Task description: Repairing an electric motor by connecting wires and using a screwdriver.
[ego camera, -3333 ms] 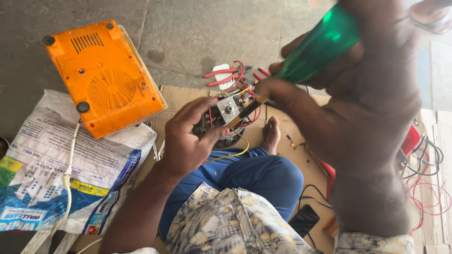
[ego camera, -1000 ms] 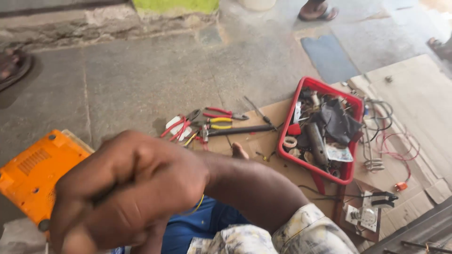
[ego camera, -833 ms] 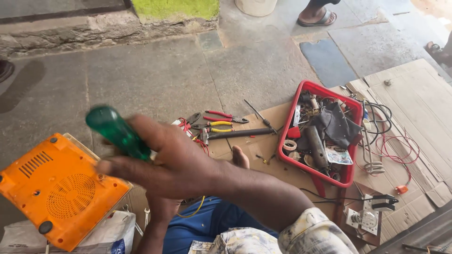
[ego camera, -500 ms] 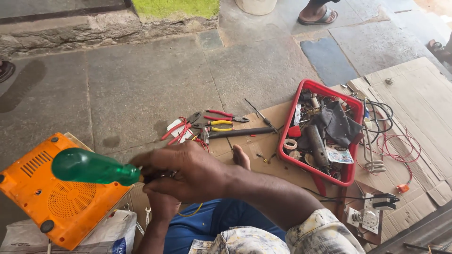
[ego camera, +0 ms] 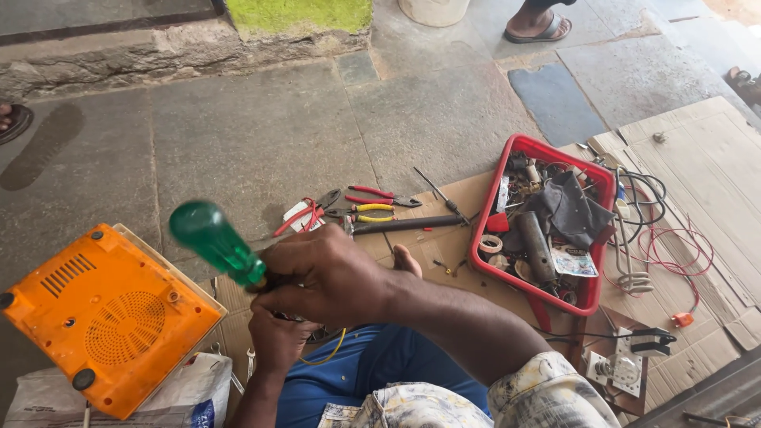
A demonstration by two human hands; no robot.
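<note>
Cardboard (ego camera: 713,158): one screwdriver (ego camera: 216,242), two hands.

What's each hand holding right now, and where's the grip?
The right hand grips a green-handled screwdriver at the lower end of its handle; the shaft is hidden. The left hand lies beneath it; what it holds cannot be told.

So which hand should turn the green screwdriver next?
Probably the right hand: its grip is closed around the green screwdriver just below the handle. The left hand sits underneath it, mostly hidden, with no hold on the tool.
</note>
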